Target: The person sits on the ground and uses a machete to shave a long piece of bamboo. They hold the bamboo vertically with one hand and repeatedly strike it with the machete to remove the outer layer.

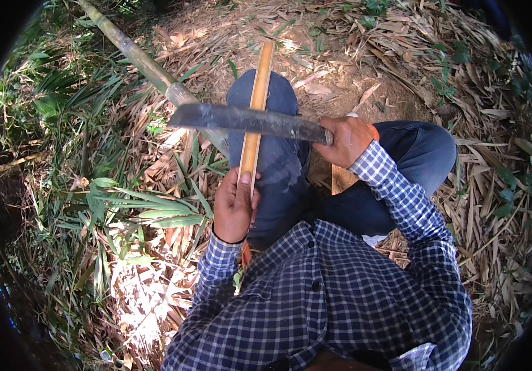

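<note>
A split bamboo strip [262, 79], pale yellow on its inner face, points away from me over my left knee. My left hand [234, 204] is closed around its near end, the thumb pressed on the inner face. In my right hand [347, 141] is a machete [241, 119] with a broad dark blade, its handle mostly hidden by the fingers; a bit of orange shows behind the hand. The blade lies crosswise over the strip above my knee, its tip toward the left. Whether it touches the strip I cannot tell.
A long green bamboo pole [136, 55] slants from the upper left to beside my left knee [253, 93]. Green leaves [167, 210] grow or lie at the left. Dry bamboo leaves [489, 179] cover the ground at the right, with bare soil [396, 96] ahead of my knees.
</note>
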{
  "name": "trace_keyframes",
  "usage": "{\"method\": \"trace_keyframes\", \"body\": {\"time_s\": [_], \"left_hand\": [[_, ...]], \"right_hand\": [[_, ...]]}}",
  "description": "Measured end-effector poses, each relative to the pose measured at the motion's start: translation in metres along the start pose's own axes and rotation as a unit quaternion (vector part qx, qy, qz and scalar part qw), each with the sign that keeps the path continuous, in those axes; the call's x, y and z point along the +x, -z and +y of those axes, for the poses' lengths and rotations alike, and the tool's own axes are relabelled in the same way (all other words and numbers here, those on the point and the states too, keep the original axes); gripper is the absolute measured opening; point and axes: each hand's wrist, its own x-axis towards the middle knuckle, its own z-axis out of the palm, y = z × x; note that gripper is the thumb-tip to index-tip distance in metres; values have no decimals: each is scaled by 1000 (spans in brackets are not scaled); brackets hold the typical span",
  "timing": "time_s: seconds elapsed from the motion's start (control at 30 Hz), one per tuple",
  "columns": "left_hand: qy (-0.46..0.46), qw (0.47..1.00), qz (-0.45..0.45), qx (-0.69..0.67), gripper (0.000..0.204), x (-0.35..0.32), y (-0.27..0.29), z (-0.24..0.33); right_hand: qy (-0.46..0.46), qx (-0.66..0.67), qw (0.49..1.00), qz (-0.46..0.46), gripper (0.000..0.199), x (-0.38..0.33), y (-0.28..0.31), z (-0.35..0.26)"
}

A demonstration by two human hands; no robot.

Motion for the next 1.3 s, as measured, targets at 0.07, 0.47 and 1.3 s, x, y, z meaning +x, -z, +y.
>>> {"method": "trace_keyframes", "body": {"time_s": [0.07, 0.47, 1.3], "left_hand": [[4, 1000, 0, -6, 31, -2, 2, -4], [25, 1000, -15, -2, 31, -17, 11, 0], [5, 1000, 2, 17, 29, -18, 1, -4]], "right_hand": [[19, -12, 1000, -5, 26, -8, 0, -6], [-68, -42, 997, 9, 28, 27, 16, 15], [62, 10, 998, 2, 24, -13, -11, -7]]}}
